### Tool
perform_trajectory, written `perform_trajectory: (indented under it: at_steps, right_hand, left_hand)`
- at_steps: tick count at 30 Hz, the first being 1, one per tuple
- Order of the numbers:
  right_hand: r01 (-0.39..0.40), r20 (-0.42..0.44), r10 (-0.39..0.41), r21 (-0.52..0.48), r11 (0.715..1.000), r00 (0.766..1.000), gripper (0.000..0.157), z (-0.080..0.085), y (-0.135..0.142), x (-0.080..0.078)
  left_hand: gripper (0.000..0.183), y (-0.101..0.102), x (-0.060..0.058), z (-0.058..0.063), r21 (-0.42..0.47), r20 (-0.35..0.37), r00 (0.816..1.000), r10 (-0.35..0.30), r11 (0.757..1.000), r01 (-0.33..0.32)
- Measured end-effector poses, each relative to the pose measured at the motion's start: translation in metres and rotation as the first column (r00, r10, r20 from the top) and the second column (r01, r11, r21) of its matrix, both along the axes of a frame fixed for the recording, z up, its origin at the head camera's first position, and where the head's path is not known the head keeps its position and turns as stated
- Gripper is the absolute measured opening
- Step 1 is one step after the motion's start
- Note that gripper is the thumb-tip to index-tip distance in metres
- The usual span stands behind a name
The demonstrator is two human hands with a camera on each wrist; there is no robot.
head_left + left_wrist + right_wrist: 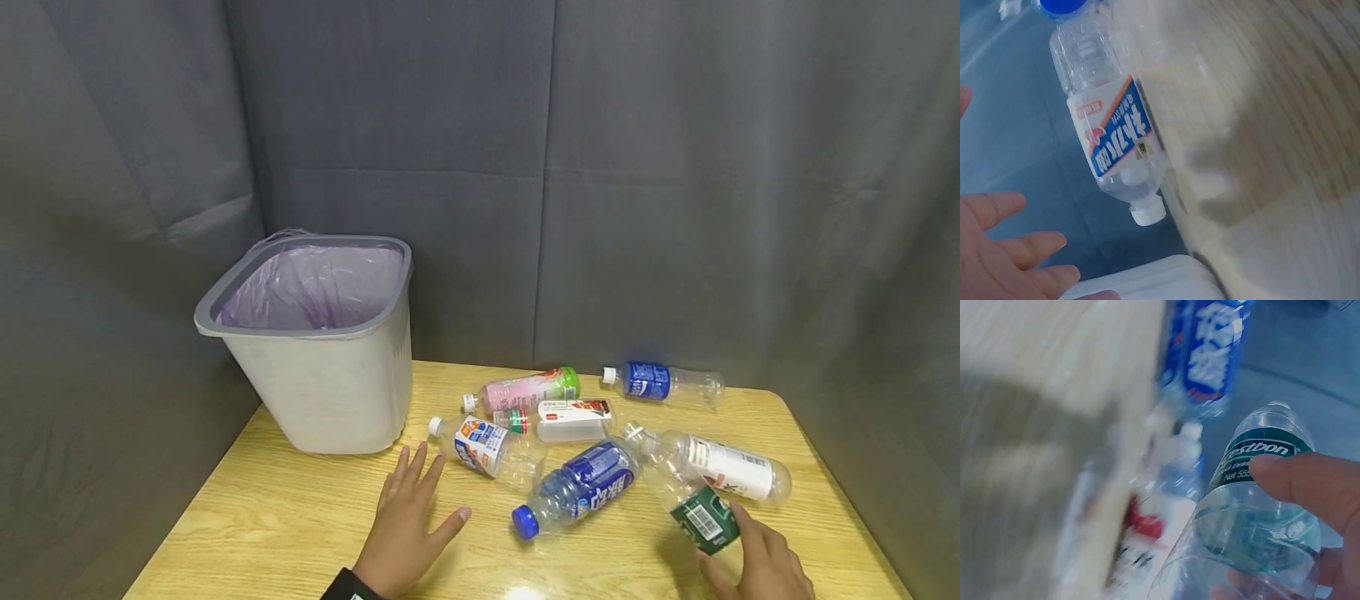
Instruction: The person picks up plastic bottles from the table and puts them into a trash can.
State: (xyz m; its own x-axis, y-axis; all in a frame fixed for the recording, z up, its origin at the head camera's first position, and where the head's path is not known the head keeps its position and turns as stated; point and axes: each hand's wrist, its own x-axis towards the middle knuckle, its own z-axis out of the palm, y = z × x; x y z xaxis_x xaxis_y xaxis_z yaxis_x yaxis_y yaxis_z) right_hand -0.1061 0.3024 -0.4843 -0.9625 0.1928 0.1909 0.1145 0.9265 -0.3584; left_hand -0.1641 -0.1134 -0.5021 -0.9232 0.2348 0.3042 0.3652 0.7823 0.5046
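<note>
My right hand (765, 560) grips a clear plastic bottle with a green label (705, 520) near its base, thumb on one side and fingers on the other. The bottle's neck overlaps a clear bottle with a white label (731, 468) in the head view. Over the front of the table, my left hand (408, 529) is spread and holds nothing. Nearest to its fingertips lies a bottle with an orange, white and blue label (480, 446). Between the hands rests a bottle with a blue cap and blue label (592, 483).
A light grey trash bin (330, 392) with a purple liner stands at the back left of the wooden table (277, 517). Further back lie a pink-and-green bottle (528, 390), a white-labelled bottle (573, 420) and a small blue-labelled bottle (651, 382). Grey curtains (675, 183) surround the table.
</note>
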Motion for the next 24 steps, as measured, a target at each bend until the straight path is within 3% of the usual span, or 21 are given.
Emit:
perform_trajectory:
  at_steps: [3, 8, 13, 16, 20, 23, 24]
  right_hand:
    - [-0.066, -0.154, 0.069, 0.021, 0.998, 0.986, 0.083, 0.011, -0.019, 0.001]
    - [-0.172, -0.326, 0.177, 0.044, 0.984, 0.929, 0.084, 0.026, -0.057, -0.002]
    - [-0.289, -0.409, 0.296, 0.081, 0.954, 0.863, 0.085, 0.033, -0.093, -0.006]
    - [-0.346, -0.427, 0.358, 0.108, 0.932, 0.83, 0.085, 0.033, -0.111, -0.007]
    - [-0.396, -0.414, 0.406, 0.114, 0.911, 0.814, 0.082, 0.03, -0.13, -0.007]
    - [-0.427, -0.41, 0.433, 0.111, 0.898, 0.803, 0.081, 0.026, -0.143, -0.005]
    - [-0.436, -0.411, 0.44, 0.109, 0.893, 0.798, 0.081, 0.025, -0.146, -0.005]
  left_hand:
    - [0.078, 0.005, 0.003, 0.003, 0.009, 0.009, 0.999, -0.034, 0.999, 0.034]
    - [0.074, 0.017, 0.01, 0.007, 0.133, 0.069, 0.988, -0.135, 0.983, 0.125]
    - [0.065, 0.032, 0.015, 0.009, 0.311, 0.079, 0.962, -0.263, 0.923, 0.227]
    - [0.061, 0.04, 0.019, 0.007, 0.404, 0.106, 0.948, -0.3, 0.884, 0.235]
    - [0.062, 0.049, 0.024, 0.004, 0.576, 0.198, 0.914, -0.353, 0.797, 0.182]
    - [0.063, 0.054, 0.028, 0.001, 0.712, 0.236, 0.884, -0.404, 0.691, 0.126]
    - [0.063, 0.055, 0.03, 0.001, 0.764, 0.239, 0.87, -0.432, 0.637, 0.107]
